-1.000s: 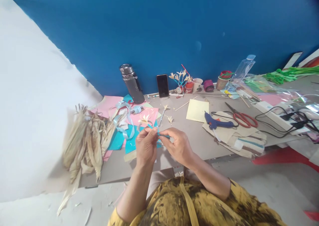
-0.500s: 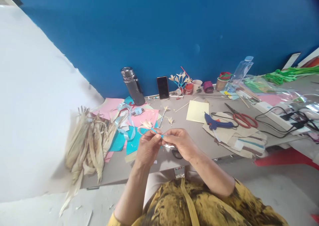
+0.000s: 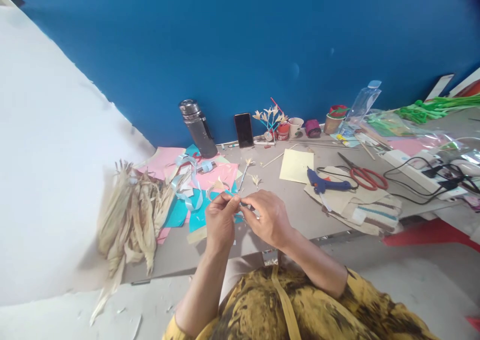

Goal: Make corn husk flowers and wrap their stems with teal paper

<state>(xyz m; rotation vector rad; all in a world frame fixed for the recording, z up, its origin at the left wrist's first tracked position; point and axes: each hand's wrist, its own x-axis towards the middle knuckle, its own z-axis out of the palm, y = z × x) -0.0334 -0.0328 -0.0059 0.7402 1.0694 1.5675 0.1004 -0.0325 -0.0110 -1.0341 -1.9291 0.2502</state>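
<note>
My left hand point(image 3: 220, 224) pinches the stem of a small pale flower point(image 3: 218, 184) that looks made of dried husk, with a bit of blue wrapping by the fingertips. The petals point up and left, partly hidden behind the fingers. Beside it, my right hand point(image 3: 268, 217) has its thumb and index finger closed at the other end of the blue-wrapped stem. A finished-looking husk flower point(image 3: 247, 164) on a stem and a loose husk bloom point(image 3: 256, 180) lie just beyond. Blue paper point(image 3: 198, 220) is spread under the left hand.
Dried corn husks point(image 3: 129, 215) hang over the left edge. A thermos point(image 3: 198, 130), phone point(image 3: 244, 130) and a cluster of husk flowers point(image 3: 269, 115) stand along the wall. To the right lie yellow paper point(image 3: 297, 165), a glue gun point(image 3: 326, 184), scissors point(image 3: 367, 176) and a glove point(image 3: 375, 214).
My right hand has turned over, its knuckles higher and its fingers curled at the stem. The flower has shifted slightly left and sits lower behind my left fingers.
</note>
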